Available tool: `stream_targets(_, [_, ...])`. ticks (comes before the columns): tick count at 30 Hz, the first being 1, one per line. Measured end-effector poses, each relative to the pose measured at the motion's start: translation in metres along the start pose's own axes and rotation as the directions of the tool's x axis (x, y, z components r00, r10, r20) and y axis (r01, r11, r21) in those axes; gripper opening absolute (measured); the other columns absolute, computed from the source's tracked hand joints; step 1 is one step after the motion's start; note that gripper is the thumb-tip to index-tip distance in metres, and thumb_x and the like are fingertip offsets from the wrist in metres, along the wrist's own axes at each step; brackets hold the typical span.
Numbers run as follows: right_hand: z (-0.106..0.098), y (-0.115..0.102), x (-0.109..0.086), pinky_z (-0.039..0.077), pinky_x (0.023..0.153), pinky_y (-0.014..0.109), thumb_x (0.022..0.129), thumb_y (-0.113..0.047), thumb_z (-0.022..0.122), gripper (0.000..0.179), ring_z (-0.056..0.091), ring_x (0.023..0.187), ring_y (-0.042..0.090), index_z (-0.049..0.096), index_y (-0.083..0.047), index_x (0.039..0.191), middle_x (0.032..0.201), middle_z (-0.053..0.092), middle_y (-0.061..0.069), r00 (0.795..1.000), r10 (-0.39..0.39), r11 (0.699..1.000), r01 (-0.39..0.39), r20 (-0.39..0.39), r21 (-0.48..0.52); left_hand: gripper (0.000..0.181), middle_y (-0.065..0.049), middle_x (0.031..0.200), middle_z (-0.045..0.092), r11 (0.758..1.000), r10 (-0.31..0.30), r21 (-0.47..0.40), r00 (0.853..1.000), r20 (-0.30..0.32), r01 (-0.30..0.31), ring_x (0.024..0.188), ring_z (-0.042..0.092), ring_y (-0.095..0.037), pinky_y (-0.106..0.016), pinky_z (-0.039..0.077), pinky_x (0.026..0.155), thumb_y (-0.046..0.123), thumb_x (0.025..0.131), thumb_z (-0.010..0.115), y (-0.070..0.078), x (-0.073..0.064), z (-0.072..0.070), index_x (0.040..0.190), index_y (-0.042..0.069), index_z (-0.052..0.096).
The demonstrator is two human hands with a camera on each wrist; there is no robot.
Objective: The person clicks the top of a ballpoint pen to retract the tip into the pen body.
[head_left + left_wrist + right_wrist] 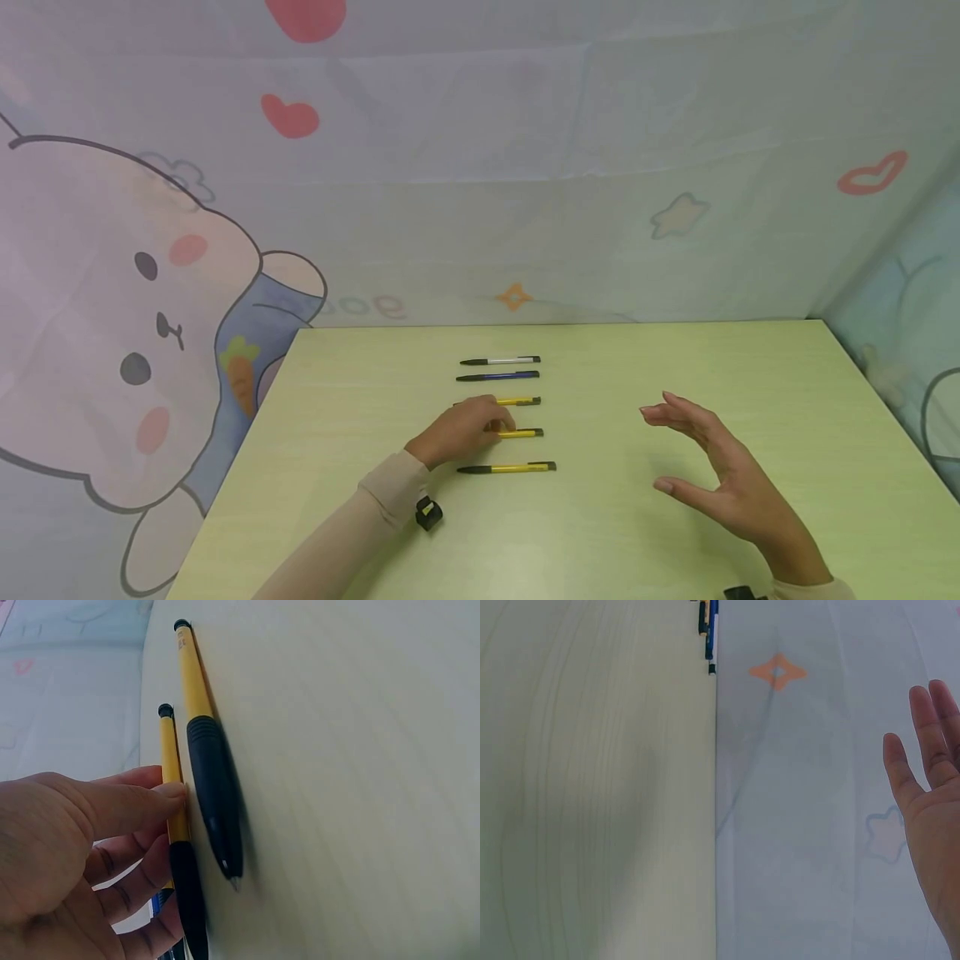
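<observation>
Several click pens lie in a column, each with its dark grip end to the left. From the back they are a white pen (513, 361), a blue pen (498, 377) and three yellow pens. My left hand (461, 429) pinches the middle yellow pen (517, 433) between thumb (171, 790) and fingers; its dark end is hidden in the head view. That hand partly covers the rear yellow pen (525, 402). The front yellow pen (510, 468) lies untouched nearer me. My right hand (723, 475) hovers off to the right, fingers extended and thumb apart, holding nothing.
The pens lie on a pale yellow-green table (600, 533). Behind its back edge hangs a printed cloth (480, 233) with hearts, stars and a cartoon animal. A black wrist camera (428, 513) sits at the left cuff.
</observation>
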State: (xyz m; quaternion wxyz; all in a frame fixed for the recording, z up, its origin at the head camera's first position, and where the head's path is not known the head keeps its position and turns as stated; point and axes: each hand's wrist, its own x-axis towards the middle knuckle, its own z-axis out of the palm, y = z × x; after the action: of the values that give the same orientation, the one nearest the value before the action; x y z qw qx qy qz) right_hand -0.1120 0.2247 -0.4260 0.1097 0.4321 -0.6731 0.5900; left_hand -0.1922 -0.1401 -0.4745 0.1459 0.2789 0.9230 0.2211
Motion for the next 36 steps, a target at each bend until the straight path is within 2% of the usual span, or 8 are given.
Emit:
stream_targets(12, [0.0, -0.001, 0.001, 0.033, 0.118, 0.025, 0.072, 0.021, 0.076, 0.09, 0.051, 0.133, 0.025, 0.025, 0.023, 0.146, 0.138, 0.054, 0.025, 1.0, -0.005, 1.0, 0.005, 0.001, 0.004, 0.022, -0.002, 0.101, 0.066, 0.999, 0.036, 0.038, 0.999, -0.03, -0.035, 0.093, 0.063, -0.014, -0.027, 0.054, 0.083, 0.004, 0.097, 0.065, 0.004, -0.001, -0.005, 0.116, 0.01, 0.074])
stream_targets(22, [0.0, 0.001, 0.002, 0.033, 0.118, 0.026, 0.073, 0.02, 0.077, 0.089, 0.052, 0.133, 0.025, 0.024, 0.024, 0.145, 0.138, 0.054, 0.025, 1.0, -0.023, 1.0, 0.023, 0.001, 0.018, 0.023, -0.003, 0.103, 0.066, 0.998, 0.061, 0.02, 0.998, -0.027, -0.06, 0.095, 0.064, -0.015, -0.028, 0.055, 0.083, 0.006, 0.097, 0.066, 0.011, -0.006, -0.012, 0.12, 0.008, 0.072])
stream_targets(29, [0.0, 0.002, 0.001, 0.033, 0.118, 0.026, 0.074, 0.02, 0.077, 0.088, 0.052, 0.133, 0.025, 0.024, 0.025, 0.144, 0.138, 0.054, 0.025, 1.0, -0.028, 0.999, 0.028, -0.001, 0.02, 0.032, 0.001, 0.114, 0.066, 0.996, 0.057, -0.076, 0.998, 0.036, -0.054, 0.101, 0.063, -0.012, -0.025, 0.053, 0.087, 0.02, 0.094, 0.075, 0.015, -0.008, -0.011, 0.125, 0.012, 0.07])
stream_targets(36, [0.0, 0.003, -0.001, 0.033, 0.117, 0.025, 0.073, 0.02, 0.077, 0.089, 0.052, 0.134, 0.024, 0.024, 0.025, 0.145, 0.138, 0.054, 0.026, 1.0, -0.011, 1.0, 0.011, -0.002, 0.007, 0.044, 0.005, 0.116, 0.065, 0.994, 0.11, 0.012, 0.989, 0.103, -0.112, 0.098, 0.059, -0.006, -0.021, 0.05, 0.088, 0.027, 0.087, 0.082, 0.018, -0.006, -0.002, 0.128, 0.016, 0.069])
